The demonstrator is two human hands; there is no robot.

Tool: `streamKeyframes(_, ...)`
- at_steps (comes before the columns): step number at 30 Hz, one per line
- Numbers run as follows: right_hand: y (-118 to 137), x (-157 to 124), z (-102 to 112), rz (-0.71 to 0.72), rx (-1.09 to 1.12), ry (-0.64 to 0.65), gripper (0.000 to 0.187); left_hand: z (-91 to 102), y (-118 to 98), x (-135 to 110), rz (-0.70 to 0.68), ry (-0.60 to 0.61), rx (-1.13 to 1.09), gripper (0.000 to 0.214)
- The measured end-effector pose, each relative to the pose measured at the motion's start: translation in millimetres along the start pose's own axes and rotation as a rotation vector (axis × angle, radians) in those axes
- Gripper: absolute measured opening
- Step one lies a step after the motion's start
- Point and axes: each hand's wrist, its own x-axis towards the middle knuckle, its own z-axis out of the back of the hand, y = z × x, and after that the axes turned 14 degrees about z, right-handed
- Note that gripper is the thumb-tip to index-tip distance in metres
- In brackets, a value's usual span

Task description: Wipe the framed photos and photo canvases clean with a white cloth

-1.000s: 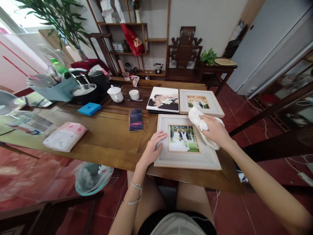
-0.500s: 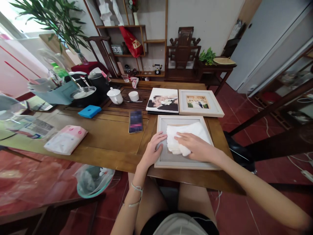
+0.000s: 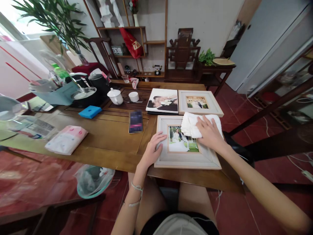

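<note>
A pale picture frame with a wedding photo lies flat near the table's front edge. My left hand rests on the frame's left side, fingers stretched out and lying flat, the thumb apart. Under my right hand is a folded white towel, pressed against the frame's upper right corner and reaching past its edge. The fingers of that hand are spread over the towel, gripping it from above. The towel hides the frame's top right part and a corner of the photo.
Behind lie a second framed photo and a photo album. To the left are a phone, a blue box, a tissue pack, a lidded white cup and a small white bowl. A lined bin stands below.
My right hand has slid the towel right and away from me, from the frame's middle to its upper right corner, uncovering the photo. My left hand has stayed in place.
</note>
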Motion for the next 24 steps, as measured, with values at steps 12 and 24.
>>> streamKeyframes(12,60.9,-61.3,46.4,0.417,0.406,0.236,0.067,-0.2,0.5,0.0,0.010,0.014,0.010,0.042)
streamKeyframes(24,-12.3,25.4,-7.1,-0.132,0.000,-0.186,0.048,-0.1,-0.2,-0.6,0.012,0.009,0.009,0.040)
